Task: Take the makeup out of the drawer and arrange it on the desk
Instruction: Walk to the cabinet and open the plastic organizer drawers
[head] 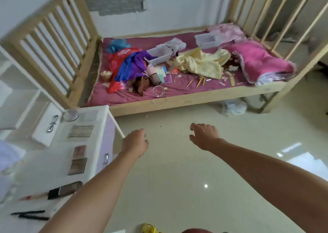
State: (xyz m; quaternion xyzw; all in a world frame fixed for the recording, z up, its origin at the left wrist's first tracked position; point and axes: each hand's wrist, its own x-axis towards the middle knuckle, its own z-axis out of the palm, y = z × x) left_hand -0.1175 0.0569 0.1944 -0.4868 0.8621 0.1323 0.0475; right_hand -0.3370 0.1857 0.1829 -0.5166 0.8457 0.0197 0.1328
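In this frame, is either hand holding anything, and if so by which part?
Nothing is held. The left hand and right hand both hover over the floor with loosely curled, empty fingers; the makeup lies untouched on the desk.

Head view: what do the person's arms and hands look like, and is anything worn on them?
Both the left hand and the right hand are bare, with no gloves. The left forearm and right forearm are bare too, with no sleeve showing up to the frame edge. No watch, bracelet or ring can be seen, though the picture is slightly blurred.
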